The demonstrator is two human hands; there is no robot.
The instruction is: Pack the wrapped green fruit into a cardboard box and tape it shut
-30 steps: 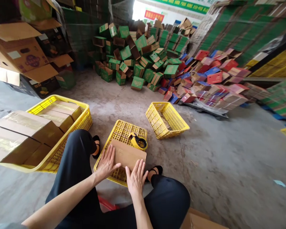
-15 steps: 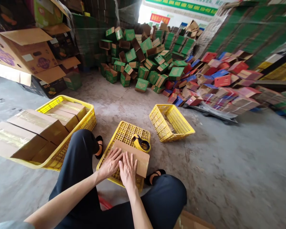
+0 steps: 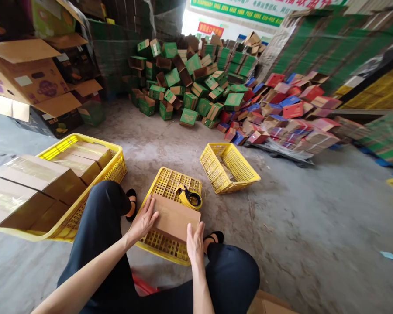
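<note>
A brown cardboard box (image 3: 175,216) lies on an upturned yellow plastic crate (image 3: 163,253) between my knees. At the box's left end is my left hand (image 3: 144,220), fingers stretched out along its edge. My right hand (image 3: 195,242) stands at the right end, fingers extended and palm turned toward the box. Just behind the box, a yellow and black tape dispenser (image 3: 190,197) rests on the crate.
To the left, a large yellow crate (image 3: 118,165) holds several taped cardboard boxes (image 3: 32,172). A smaller yellow crate (image 3: 212,172) stands ahead on the right. Piles of green boxes (image 3: 188,117) and red and blue boxes (image 3: 293,110) lie farther back.
My hands have moved apart from the middle of the box top to its two ends. My view has shifted slightly to the right.
</note>
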